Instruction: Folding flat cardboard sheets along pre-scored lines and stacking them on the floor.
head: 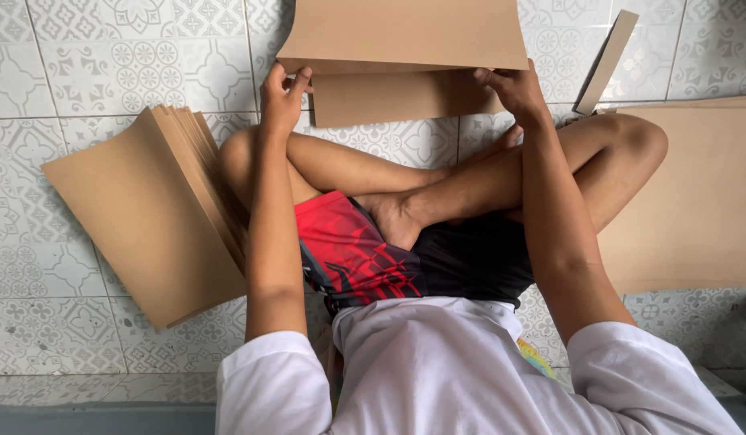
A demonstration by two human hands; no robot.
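So, no real containers here, just brown cardboard all over a patterned tile floor (107,48). The closest thing to one is the folded sheet (405,56) up at 12 o'clock, and whether anything sits inside the fold, I can't tell.

The person sits cross-legged, red and black shorts (365,258), white shirt (437,370), both arms stretched forward. The left hand (283,97) pinches the sheet's left edge, fingers curled over the front, thumb side tucked against the lower flap. The right hand (514,90) grips the right edge the same way, fingers wrapped round where the top panel meets the lower one. So both hands are closed on the same sheet, one at each end, and it hangs between them just above the knees, top panel tilted toward the camera with the lower panel peeking out underneath.

Around that:
- At 9 o'clock, a stack (147,209) of flat sheets, fanned a bit at the edge nearest the left knee, touching or nearly touching the leg.
- At 3 o'clock, a big flat sheet (695,201) on the floor, partly under the right knee.
- At 1 o'clock, a narrow strip (605,63) standing tilted, just beside the right hand but not touching it.
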